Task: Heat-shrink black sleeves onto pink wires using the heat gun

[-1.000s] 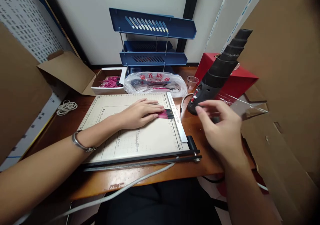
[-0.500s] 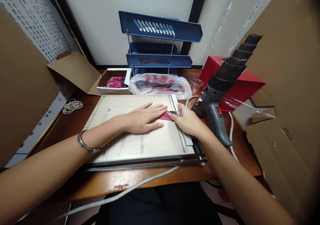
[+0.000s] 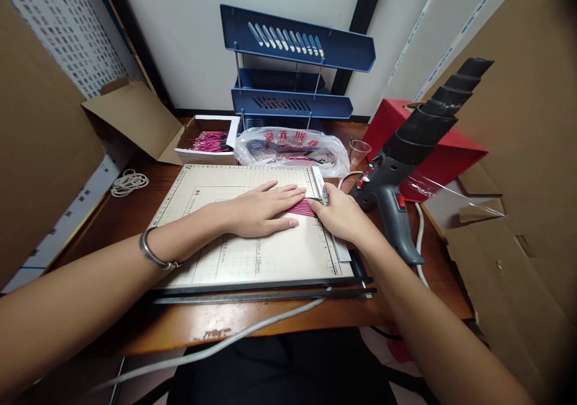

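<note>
Wires (image 3: pixel 301 207) are lying near the right edge of one cutter (image 3: pixel 288 255), its front staying bare. One left hand (image 3: pixel 259 211) is resting flat over them, fingers extended; one right hand (image 3: pixel 341 214) is touching their ends, its grip unclear.

Through my feed, I saw slim magenta wires (image 3: pixel 303 208) lined up side by side, straight and flat, partly covered, across a cream, grid-printed paper cutter (image 3: pixel 288 253) that lay flat on the wooden surface (image 3: pixel 216 316).
</note>
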Available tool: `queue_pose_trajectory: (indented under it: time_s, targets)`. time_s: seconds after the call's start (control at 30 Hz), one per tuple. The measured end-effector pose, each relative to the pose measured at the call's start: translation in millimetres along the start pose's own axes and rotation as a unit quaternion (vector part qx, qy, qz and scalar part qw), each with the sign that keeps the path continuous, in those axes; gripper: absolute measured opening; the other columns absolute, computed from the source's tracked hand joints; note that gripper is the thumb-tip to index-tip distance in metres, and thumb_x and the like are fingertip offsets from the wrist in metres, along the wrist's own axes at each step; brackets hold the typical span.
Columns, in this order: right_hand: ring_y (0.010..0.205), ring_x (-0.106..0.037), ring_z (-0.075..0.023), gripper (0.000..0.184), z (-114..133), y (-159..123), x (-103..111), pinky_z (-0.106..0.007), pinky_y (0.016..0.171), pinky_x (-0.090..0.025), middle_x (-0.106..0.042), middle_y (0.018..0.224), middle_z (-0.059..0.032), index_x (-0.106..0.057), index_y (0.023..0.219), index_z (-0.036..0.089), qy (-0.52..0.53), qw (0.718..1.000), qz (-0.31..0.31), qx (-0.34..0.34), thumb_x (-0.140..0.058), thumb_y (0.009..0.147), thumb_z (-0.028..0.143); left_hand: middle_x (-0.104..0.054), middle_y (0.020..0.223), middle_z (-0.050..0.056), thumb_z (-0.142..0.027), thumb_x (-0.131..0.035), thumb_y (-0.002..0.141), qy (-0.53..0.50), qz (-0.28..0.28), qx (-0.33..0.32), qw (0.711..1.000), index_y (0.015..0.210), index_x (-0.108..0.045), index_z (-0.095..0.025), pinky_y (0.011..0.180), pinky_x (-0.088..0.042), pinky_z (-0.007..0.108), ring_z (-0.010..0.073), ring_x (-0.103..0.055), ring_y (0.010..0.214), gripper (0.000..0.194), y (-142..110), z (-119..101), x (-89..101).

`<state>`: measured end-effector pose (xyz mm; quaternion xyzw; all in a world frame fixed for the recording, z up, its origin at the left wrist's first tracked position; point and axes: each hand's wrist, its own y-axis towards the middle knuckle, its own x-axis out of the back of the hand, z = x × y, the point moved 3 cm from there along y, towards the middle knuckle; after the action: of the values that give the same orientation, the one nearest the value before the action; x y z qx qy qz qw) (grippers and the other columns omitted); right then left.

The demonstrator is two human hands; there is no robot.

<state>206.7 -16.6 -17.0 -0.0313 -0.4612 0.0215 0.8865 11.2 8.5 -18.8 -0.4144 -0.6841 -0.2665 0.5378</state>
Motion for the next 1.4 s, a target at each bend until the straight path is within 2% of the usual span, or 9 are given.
queue_pose_trajectory:
  time_s: [0.3,0.5,0.7,0.9,1.03,1.17,1.23,1.3,1.4]
  targets:
    - [0.134,-0.058,-0.0334,0.051,-4.5,3.4,1.7,-0.043,0.110,-0.042,-0.064,0.142,-0.0196,-0.055,0.141,0.014,0.020,0.999,0.021,0.016,-0.050,0.095,0.035,-0.025,0.172,0.007,-0.061,-0.031,0.106,-0.010,-0.006,-0.006,1.000,0.167,-0.022,-0.021,0.131,-0.003,0.048,0.0227,-0.014,0.162,0.074,0.4,-0.5,-0.4]
    - [0.130,-0.060,-0.0378,0.059,1.9,5.2,-0.1,-0.047,0.108,-0.043,-0.067,0.135,-0.0226,-0.060,0.135,0.013,-0.018,0.999,-0.023,-0.023,-0.044,0.098,0.057,-0.027,0.171,0.008,-0.061,-0.032,0.106,-0.013,-0.009,-0.004,1.000,0.167,-0.024,-0.019,0.131,-0.004,0.050,0.0242,-0.016,0.162,0.074,0.2,0.3,-1.4]
    - [0.129,-0.060,-0.0430,0.052,3.7,5.8,-0.8,-0.052,0.104,-0.045,-0.067,0.133,-0.0259,-0.057,0.138,0.013,-0.084,0.995,-0.029,-0.034,-0.044,0.098,0.044,-0.030,0.170,0.007,-0.059,-0.036,0.106,-0.034,-0.026,-0.014,0.999,0.166,-0.027,-0.022,0.131,-0.007,0.053,0.0264,-0.018,0.161,0.071,-0.5,-0.3,-0.6]
    - [0.126,-0.063,-0.0382,0.063,1.8,6.5,1.0,-0.047,0.104,-0.046,-0.070,0.127,-0.0232,-0.060,0.135,0.014,-0.075,0.997,-0.027,-0.023,-0.046,0.096,0.061,-0.032,0.168,0.018,-0.060,-0.040,0.104,-0.046,-0.075,-0.002,0.996,0.162,-0.035,-0.010,0.129,-0.022,0.044,0.0293,-0.030,0.158,0.076,-4.7,2.4,1.1]
    - [0.127,-0.063,-0.0364,0.053,2.5,5.4,-0.4,-0.046,0.104,-0.046,-0.071,0.126,-0.0234,-0.060,0.134,0.014,-0.089,0.995,-0.031,-0.020,-0.043,0.099,0.051,-0.036,0.167,0.015,-0.057,-0.040,0.105,-0.040,-0.062,-0.004,0.997,0.160,-0.038,-0.010,0.131,-0.018,0.045,0.0282,-0.027,0.159,0.072,-4.7,4.6,-0.5]
    - [0.129,-0.061,-0.0402,0.061,5.0,5.4,-2.3,-0.050,0.105,-0.045,-0.069,0.129,-0.0256,-0.058,0.136,0.012,-0.084,0.995,-0.028,-0.041,-0.040,0.099,0.058,-0.038,0.166,0.013,-0.053,-0.043,0.105,-0.048,-0.062,-0.014,0.997,0.160,-0.039,-0.010,0.131,-0.017,0.046,0.0273,-0.026,0.159,0.070,-3.9,4.3,-0.1]
    - [0.130,-0.061,-0.0398,0.056,4.5,5.6,-1.3,-0.050,0.107,-0.044,-0.068,0.132,-0.0255,-0.058,0.137,0.012,-0.089,0.995,-0.028,-0.045,-0.042,0.100,0.051,-0.038,0.166,0.012,-0.052,-0.044,0.105,-0.051,-0.063,-0.017,0.997,0.160,-0.039,-0.013,0.131,-0.018,0.047,0.0273,-0.026,0.159,0.068,-4.1,3.7,0.3]
    - [0.131,-0.061,-0.0367,0.050,1.9,5.0,1.2,-0.048,0.110,-0.043,-0.066,0.136,-0.0237,-0.058,0.137,0.012,-0.062,0.997,-0.024,-0.027,-0.042,0.101,0.043,-0.038,0.166,0.011,-0.051,-0.044,0.105,-0.053,-0.063,-0.018,0.996,0.161,-0.039,-0.014,0.131,-0.018,0.047,0.0273,-0.026,0.159,0.067,-4.7,3.1,0.6]
    - [0.134,-0.060,-0.0303,0.051,-4.9,0.2,5.1,-0.042,0.113,-0.043,-0.062,0.146,-0.0183,-0.055,0.140,0.014,0.048,0.999,-0.004,0.016,-0.047,0.100,0.045,-0.037,0.167,0.013,-0.051,-0.045,0.105,-0.060,-0.068,-0.014,0.996,0.161,-0.038,-0.013,0.131,-0.018,0.047,0.0277,-0.027,0.159,0.068,-5.9,3.9,0.6]
